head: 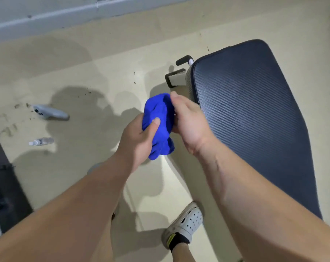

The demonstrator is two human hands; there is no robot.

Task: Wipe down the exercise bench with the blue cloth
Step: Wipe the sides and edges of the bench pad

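Observation:
A bunched blue cloth (pixel 160 125) is held in the air between both hands, left of the bench. My left hand (pixel 136 140) grips its lower part, thumb pressed on the front. My right hand (pixel 188 121) holds its right side, fingers hidden behind the fabric. The exercise bench (pixel 255 114) is a long dark pad with a ribbed weave, running from the upper middle to the right edge; neither hand nor the cloth touches it.
A beige floor (pixel 84 72) lies below. A small clear spray bottle (pixel 41 141) and a grey object (pixel 50 112) lie at left. The bench's white and black frame parts (pixel 176 77) stick out at its head. My shoe (pixel 185 224) stands beside the bench.

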